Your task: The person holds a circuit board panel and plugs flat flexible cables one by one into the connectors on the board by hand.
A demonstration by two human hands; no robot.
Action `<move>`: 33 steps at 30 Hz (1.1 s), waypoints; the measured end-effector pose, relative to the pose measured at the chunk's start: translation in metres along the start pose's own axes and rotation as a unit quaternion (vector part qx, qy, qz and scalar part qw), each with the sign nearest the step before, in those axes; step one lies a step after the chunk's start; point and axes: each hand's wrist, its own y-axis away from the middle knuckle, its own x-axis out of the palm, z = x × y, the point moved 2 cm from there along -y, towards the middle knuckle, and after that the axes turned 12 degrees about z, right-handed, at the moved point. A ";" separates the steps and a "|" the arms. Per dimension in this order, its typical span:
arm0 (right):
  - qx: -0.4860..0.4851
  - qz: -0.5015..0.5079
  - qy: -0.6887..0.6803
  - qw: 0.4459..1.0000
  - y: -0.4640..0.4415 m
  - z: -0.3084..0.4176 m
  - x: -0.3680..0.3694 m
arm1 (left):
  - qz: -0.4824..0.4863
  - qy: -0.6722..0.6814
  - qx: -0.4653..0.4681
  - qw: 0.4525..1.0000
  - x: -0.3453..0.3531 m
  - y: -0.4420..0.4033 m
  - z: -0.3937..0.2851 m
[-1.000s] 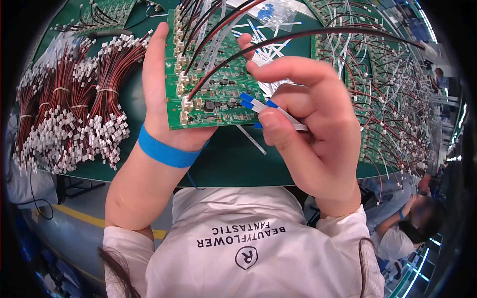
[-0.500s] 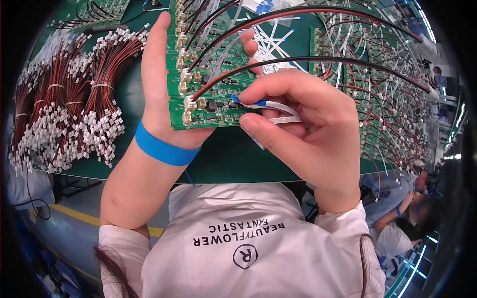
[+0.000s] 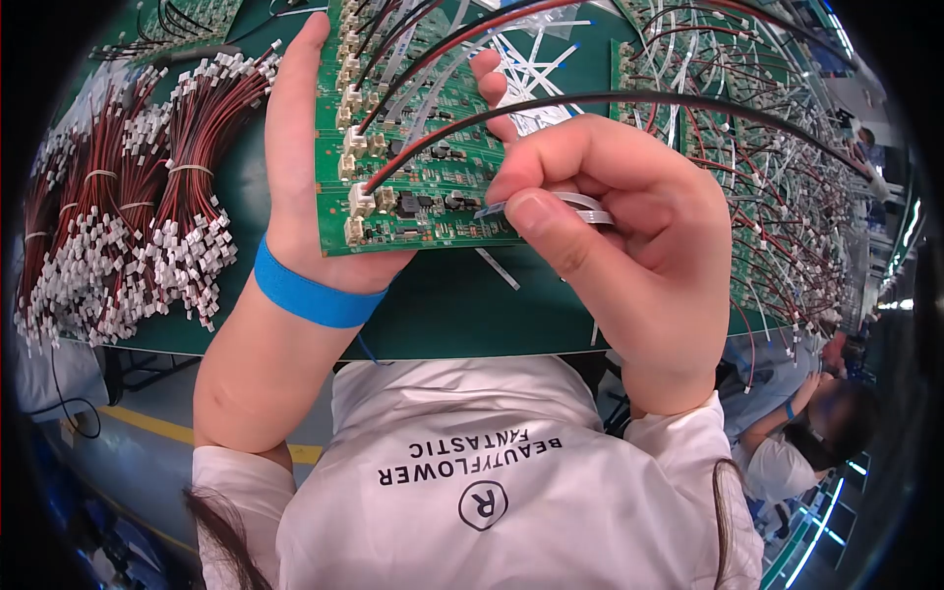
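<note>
A green circuit board panel (image 3: pixel 433 231) with white connectors and red-black wires lies across my left hand (image 3: pixel 295 177), whose thumb runs along its left edge and whose fingertips show past its right side. A blue band circles that wrist. Thumb and index finger of my right hand (image 3: pixel 619 226) pinch a flat white ribbon cable (image 3: pixel 587 208) over the board's lower right part. The cable's end reaches over the board's surface; whether it sits in a connector cannot be made out. A long red-black wire arches from the front connector above my right hand.
Banded bundles of red-black wires (image 3: pixel 192 177) lie on the green table (image 3: pixel 442 329) at left. Loose white ribbon cables (image 3: pixel 536 74) are behind my right hand. More wired boards (image 3: pixel 767 216) fill the right side. A co-worker (image 3: pixel 806 433) is at lower right.
My right hand has closed its thumb and index finger on the ribbon cable, which earlier hung loosely with several blue ends showing. The board and my left hand have shifted slightly left.
</note>
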 end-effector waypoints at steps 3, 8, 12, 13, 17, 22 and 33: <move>-0.025 0.012 0.047 0.999 -0.001 -0.001 -0.001 | -0.031 -0.003 -0.011 0.999 -0.004 0.001 -0.003; -0.045 0.012 0.104 0.993 0.000 0.003 0.005 | -0.098 -0.023 -0.031 0.994 -0.005 0.000 -0.007; -0.059 -0.003 0.159 0.986 -0.001 0.003 0.011 | -0.095 -0.073 -0.003 0.993 0.006 0.001 -0.003; -0.061 -0.010 0.155 0.986 -0.001 0.002 0.013 | -0.122 -0.021 -0.031 0.992 0.009 -0.005 -0.007; -0.105 -0.025 0.151 0.983 -0.002 -0.004 0.019 | -0.198 0.024 -0.080 0.977 0.009 -0.009 -0.016; -0.196 -0.016 0.189 0.962 -0.003 -0.013 0.015 | -0.180 0.009 -0.072 0.981 0.009 -0.013 -0.018; -0.066 -0.020 0.136 0.988 0.001 0.000 0.021 | -0.181 -0.007 -0.092 0.979 0.004 -0.008 -0.017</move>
